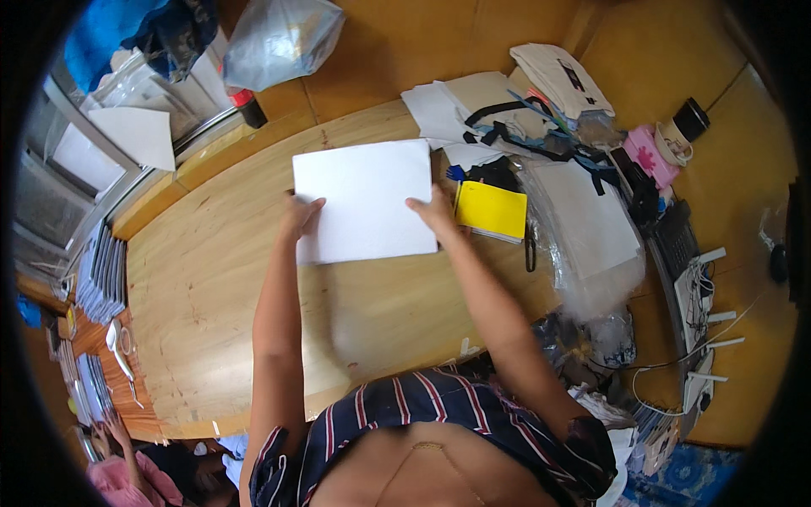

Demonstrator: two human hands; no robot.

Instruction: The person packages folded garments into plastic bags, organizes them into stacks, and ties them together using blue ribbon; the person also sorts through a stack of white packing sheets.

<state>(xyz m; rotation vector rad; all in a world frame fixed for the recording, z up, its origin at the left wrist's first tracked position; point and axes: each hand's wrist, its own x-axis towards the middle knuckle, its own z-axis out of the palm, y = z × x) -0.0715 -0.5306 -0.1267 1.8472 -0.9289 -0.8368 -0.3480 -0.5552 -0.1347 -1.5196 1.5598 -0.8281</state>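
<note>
A person in a dark striped top leans over a pale wooden counter (pixel 211 279), both arms stretched forward to a flat white rectangular sheet (pixel 365 198) lying near the counter's far edge. The left hand (pixel 300 215) grips the sheet's lower left edge with its thumb on top; the right hand (pixel 432 211) pinches its right edge in the same way. Just right of the sheet lies a yellow rectangular pad (pixel 492 209), touching a heap of white papers, black straps and clear plastic bags (pixel 583 228). Stacks of grey booklets (pixel 103 272) line the counter's left side.
</note>
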